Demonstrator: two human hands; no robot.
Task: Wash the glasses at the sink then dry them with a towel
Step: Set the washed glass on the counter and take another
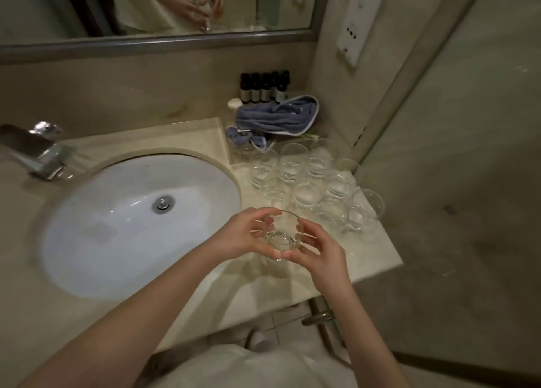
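A clear glass tumbler (281,236) is held over the counter just right of the white sink basin (117,241). My left hand (243,235) grips its left side and my right hand (325,254) grips its right side, fingers curled round the wall. Several more clear glasses (316,188) stand grouped on the counter beyond, to the right of the basin. A blue-grey towel (278,115) lies crumpled at the back of the counter. The chrome tap (38,150) stands at the far left; no water is visible running.
Small dark bottles (263,87) line the back wall beside the towel. A mirror (146,6) runs above. The marble counter (377,255) ends at the right, near a wall and a glass door. A metal handle (319,318) sticks out below the counter edge.
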